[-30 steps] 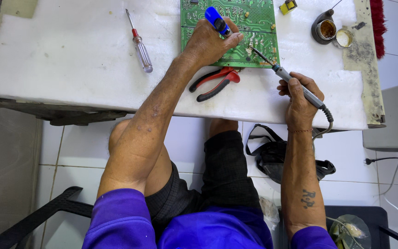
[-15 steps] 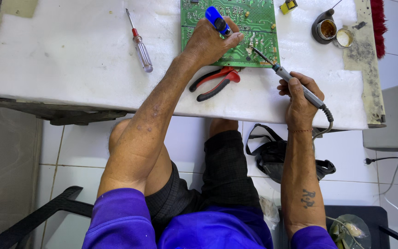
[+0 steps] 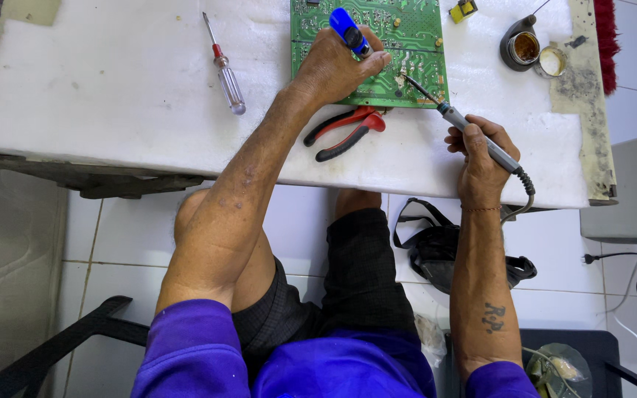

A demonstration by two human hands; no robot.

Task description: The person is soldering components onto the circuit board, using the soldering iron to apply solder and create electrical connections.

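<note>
A green circuit board (image 3: 399,29) lies on the white foam-topped table (image 3: 112,81). My left hand (image 3: 337,65) rests on the board's near edge and grips a blue tool (image 3: 348,29) that points away from me. My right hand (image 3: 481,158) holds a grey soldering iron (image 3: 473,133) like a pen. Its tip touches the board's lower right corner, close to my left thumb.
Red-handled pliers (image 3: 344,129) lie just below the board. A red-and-clear screwdriver (image 3: 224,70) sits to the left. Small tins (image 3: 532,48) stand at the back right beside a red brush (image 3: 607,37). A black bag (image 3: 436,247) lies on the tiled floor under the table.
</note>
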